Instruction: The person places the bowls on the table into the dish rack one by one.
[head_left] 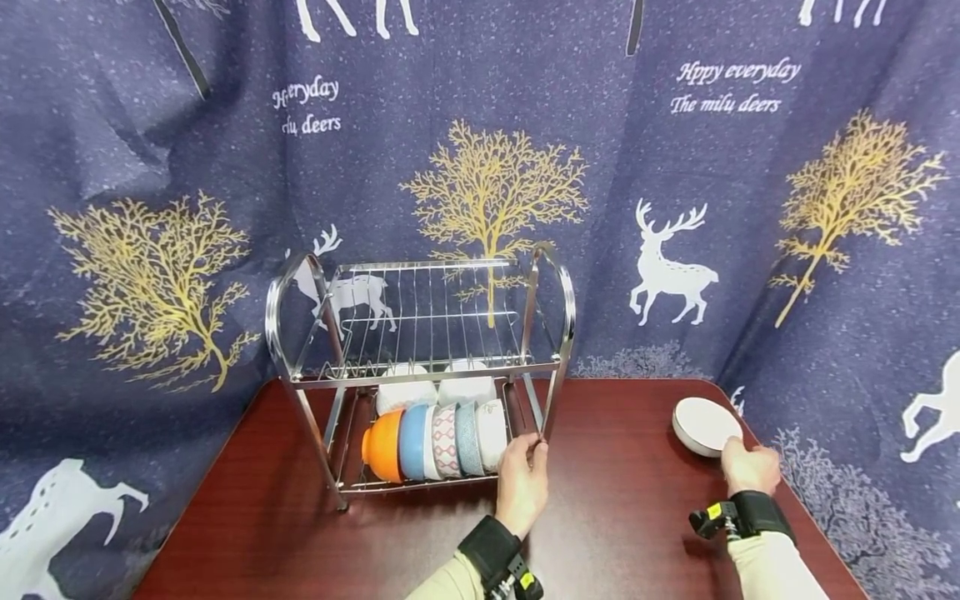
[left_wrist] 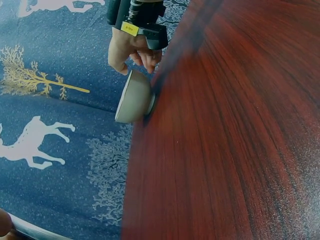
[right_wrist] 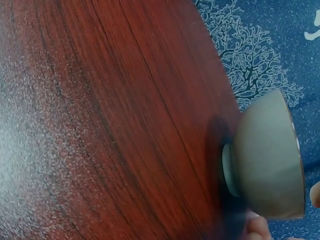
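Observation:
At the rack's front right corner, my left hand grips the chrome dish rack by its post. Beside that hand, several bowls stand on edge in a row on the lower tier: an orange bowl, a blue bowl, a red-patterned bowl, a grey-blue bowl and a white bowl. A white bowl sits upright on the table at the right. My right hand is at its near rim, thumb and fingers apart on either side; contact is unclear.
Two white bowls stand behind the row on the lower tier. The upper tier is bare wire. A dark red wooden table carries everything, with a blue patterned curtain behind.

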